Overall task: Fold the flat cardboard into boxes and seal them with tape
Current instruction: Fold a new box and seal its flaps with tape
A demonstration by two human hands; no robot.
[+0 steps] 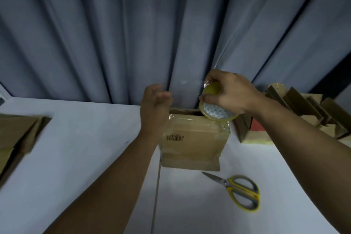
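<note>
A small brown cardboard box point(193, 142) with a barcode label stands on the white table point(85, 157) at the centre. Clear tape runs across its top edge and down its right side. My right hand point(228, 93) grips a roll of clear tape point(214, 108) just above the box's top right corner, thumb and fingers curled round the roll. My left hand point(155, 108) is at the box's top left corner with fingers loosely curled and holds nothing; whether it touches the box is unclear.
Yellow-handled scissors point(239, 190) lie on the table in front of the box, to the right. A stack of flat cardboard point(17, 138) sits at the left edge. Several folded boxes point(296, 112) stand at the back right. Grey curtains point(133, 34) hang behind the table.
</note>
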